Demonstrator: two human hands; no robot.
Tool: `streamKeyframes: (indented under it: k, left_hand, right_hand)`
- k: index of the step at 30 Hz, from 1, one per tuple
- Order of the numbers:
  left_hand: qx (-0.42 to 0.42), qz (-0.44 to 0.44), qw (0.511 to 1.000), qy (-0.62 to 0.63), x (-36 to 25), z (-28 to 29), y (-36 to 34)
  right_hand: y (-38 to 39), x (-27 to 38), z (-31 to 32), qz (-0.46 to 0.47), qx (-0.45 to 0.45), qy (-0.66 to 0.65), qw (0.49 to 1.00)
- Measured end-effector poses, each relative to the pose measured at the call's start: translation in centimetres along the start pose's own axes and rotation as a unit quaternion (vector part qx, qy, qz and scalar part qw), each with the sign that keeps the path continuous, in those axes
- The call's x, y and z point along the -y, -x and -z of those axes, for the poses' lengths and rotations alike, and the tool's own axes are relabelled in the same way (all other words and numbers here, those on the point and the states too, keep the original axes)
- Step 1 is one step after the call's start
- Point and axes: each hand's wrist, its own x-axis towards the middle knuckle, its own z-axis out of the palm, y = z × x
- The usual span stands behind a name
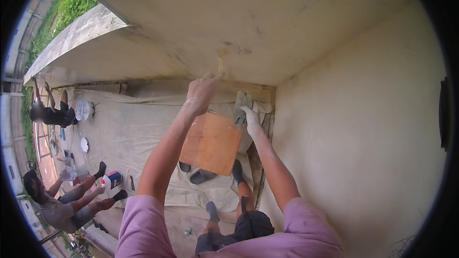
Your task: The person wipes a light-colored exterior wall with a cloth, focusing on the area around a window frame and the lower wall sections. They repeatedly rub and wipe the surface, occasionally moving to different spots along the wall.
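Observation:
My left hand is raised to the stained cream wall, index finger stretched out at a pale yellowish patch, other fingers partly curled; I see nothing held in it. My right hand grips a crumpled grey-green cloth. An orange-brown wooden board with white specks lies below my hands, beside dark sandals. My feet in grey socks are on or near the pale drop sheet.
Two co-workers sit at the left. Near them are a white jug, a plastic-wrapped bundle and a white dish. A smooth wall rises on my right; a curved ledge borders grass.

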Motion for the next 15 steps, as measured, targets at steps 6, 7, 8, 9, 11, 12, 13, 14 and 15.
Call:
streamKeyframes:
  k: [6, 7, 8, 9, 11, 12, 13, 14, 15]
  left_hand:
    - [-0.039, -0.052, 0.995, -0.069, 0.9, -1.8, -4.7]
    - [-0.044, -0.054, 0.995, -0.069, 0.8, -1.6, -5.5]
    - [-0.047, -0.051, 0.995, -0.070, 1.0, -1.4, -6.0]
    - [-0.046, -0.052, 0.994, -0.079, 2.1, -1.7, -5.8]
    - [-0.049, -0.068, 0.992, -0.097, 3.2, -1.6, -6.3]
    - [-0.042, -0.074, 0.991, -0.100, 3.0, -1.5, -6.5]
    - [-0.034, -0.079, 0.991, -0.104, 2.6, -1.5, -6.9]
    - [-0.026, -0.085, 0.990, -0.108, 2.2, -1.2, -7.2]
    - [-0.021, -0.093, 0.990, -0.105, 2.1, -0.8, -7.4]
  right_hand:
    - [-7.4, -3.7, -2.5, -0.050, -0.015, 0.038, 0.998]
    - [-8.2, -4.2, -2.8, -0.037, -0.009, 0.025, 0.999]
    - [-8.7, -4.8, -3.2, -0.027, 0.001, 0.013, 1.000]
    - [-8.2, -4.8, -4.3, -0.045, 0.012, 0.013, 0.999]
    - [-8.6, -4.6, -5.6, -0.069, 0.025, 0.009, 0.997]
    - [-9.3, -4.5, -5.8, -0.055, 0.026, 0.020, 0.998]
    - [-10.0, -4.4, -6.0, -0.041, 0.026, 0.031, 0.998]
    - [-10.6, -4.4, -6.3, -0.026, 0.027, 0.040, 0.998]
    - [-11.2, -4.4, -6.6, -0.016, 0.030, 0.040, 0.999]
